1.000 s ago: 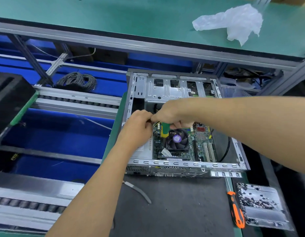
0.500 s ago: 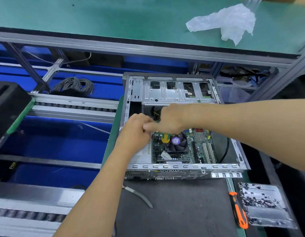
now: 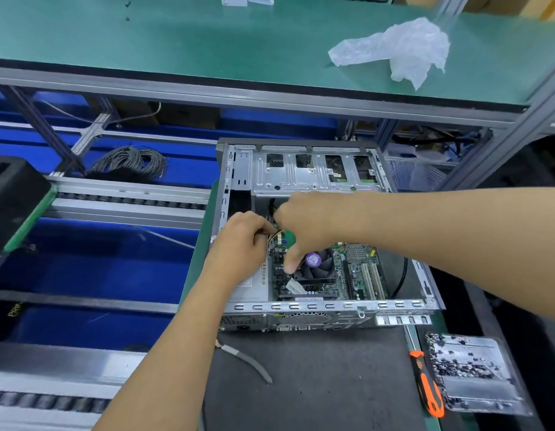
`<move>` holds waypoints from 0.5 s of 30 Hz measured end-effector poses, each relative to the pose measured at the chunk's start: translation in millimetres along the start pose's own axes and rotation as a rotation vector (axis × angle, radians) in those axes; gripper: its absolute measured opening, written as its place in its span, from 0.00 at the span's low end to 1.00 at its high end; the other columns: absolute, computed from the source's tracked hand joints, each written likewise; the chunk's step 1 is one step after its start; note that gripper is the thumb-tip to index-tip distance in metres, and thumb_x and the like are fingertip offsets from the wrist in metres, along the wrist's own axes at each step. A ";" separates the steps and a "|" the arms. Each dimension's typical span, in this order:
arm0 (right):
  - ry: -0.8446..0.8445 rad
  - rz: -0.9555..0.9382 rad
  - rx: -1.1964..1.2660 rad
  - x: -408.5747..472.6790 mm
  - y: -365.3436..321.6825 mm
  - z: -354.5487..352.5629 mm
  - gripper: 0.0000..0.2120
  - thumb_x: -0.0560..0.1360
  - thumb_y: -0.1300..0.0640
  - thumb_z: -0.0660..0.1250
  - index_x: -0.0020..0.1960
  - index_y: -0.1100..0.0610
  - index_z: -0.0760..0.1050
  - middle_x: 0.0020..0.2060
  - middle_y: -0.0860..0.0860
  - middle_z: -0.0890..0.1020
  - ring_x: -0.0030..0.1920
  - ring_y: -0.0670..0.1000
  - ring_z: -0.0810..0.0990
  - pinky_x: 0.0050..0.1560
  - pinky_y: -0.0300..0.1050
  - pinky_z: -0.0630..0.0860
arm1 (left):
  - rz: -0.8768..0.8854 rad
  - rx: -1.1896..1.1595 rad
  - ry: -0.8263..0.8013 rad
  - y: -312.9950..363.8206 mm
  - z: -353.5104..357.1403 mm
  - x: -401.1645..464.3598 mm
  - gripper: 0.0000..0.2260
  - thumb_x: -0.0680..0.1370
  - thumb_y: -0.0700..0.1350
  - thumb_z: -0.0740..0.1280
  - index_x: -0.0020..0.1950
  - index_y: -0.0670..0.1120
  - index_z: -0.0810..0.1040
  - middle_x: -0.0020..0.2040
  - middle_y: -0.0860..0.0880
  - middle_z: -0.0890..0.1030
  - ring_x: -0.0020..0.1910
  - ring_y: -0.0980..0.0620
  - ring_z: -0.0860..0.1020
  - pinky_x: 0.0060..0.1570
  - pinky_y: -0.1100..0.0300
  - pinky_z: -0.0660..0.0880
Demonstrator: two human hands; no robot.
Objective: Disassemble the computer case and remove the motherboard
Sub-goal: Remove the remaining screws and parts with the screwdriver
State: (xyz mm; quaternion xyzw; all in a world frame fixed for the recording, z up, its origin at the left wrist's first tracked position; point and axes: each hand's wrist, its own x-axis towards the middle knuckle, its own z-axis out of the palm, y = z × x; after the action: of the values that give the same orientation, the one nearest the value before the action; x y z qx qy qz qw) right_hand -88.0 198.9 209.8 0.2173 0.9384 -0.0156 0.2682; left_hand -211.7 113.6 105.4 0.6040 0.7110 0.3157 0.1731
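Head view, nearest edge of the dark mat (image 3: 316,384): grey-handled pliers (image 3: 248,360) lie near the mat's left edge, just in front of the case. An orange-and-black screwdriver (image 3: 425,384) lies at the mat's right edge, beside a clear tray of screws (image 3: 475,371) at the near right corner.

Computer case (image 3: 301,315) sits open at the mat's far side, its side panel off. Motherboard (image 3: 360,275) lies inside on the case floor, with a black fan (image 3: 316,262) mounted on it.

Left hand (image 3: 242,241) reaches in over the case's left side, fingers curled together on the wires (image 3: 274,236) at the board's far left corner. Right hand (image 3: 304,225) comes in from the right, just beside the left one, fingers bent around a green-handled tool (image 3: 290,237); one finger points down to the fan's left edge. The tool's tip is hidden.

Drive cage (image 3: 313,172) fills the case's far end.

Beyond, a coil of grey cable (image 3: 133,160) rests on the blue shelf (image 3: 92,259) at left. A crumpled white plastic bag (image 3: 403,51) lies on the green bench (image 3: 176,42) near its right end.
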 end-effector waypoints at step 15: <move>0.129 -0.121 -0.156 -4.1 -4.1 2.2 0.23 0.73 0.37 0.68 0.51 0.57 0.76 0.31 0.48 0.66 0.31 0.51 0.68 0.29 0.43 0.63 | 0.021 -0.017 0.043 0.6 0.1 -1.6 0.12 0.73 0.33 0.62 0.40 0.50 0.76 0.39 0.56 0.74 0.45 0.54 0.70 0.43 0.58 0.70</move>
State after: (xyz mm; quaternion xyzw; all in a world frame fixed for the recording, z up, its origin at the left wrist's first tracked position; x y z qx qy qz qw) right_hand -85.5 193.3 209.7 0.1395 0.9635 0.0556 0.2218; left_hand -210.8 112.2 105.5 0.6028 0.7056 0.3364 0.1596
